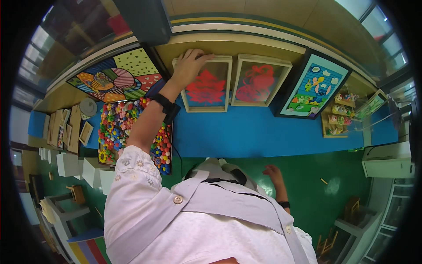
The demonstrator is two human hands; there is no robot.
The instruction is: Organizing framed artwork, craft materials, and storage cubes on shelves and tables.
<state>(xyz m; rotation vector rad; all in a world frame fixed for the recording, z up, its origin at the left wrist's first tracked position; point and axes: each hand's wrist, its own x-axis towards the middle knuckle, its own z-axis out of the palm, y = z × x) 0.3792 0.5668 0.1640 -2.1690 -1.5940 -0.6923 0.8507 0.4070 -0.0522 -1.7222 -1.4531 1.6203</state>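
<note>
My left hand (190,67) reaches up to the top edge of a pale wooden picture frame (206,108). Its fingers bend over that edge, gripping it near the upper left corner. Inside the frame is a red cut-out design (205,88) behind a clear pane. The frame leans upright against the wall on a blue tabletop (220,134). Just to its right stands a similar wooden frame (252,104) with another red design. My right hand (273,172) hangs low at my side over the green floor, holding nothing, its fingers loosely apart.
Left of the frames stand a large colourful patterned picture (116,75) and a board of many coloured balls (116,123). A black-framed cartoon picture (313,86) and a small wooden shelf of figures (340,115) are on the right. White boxes (68,164) sit lower left.
</note>
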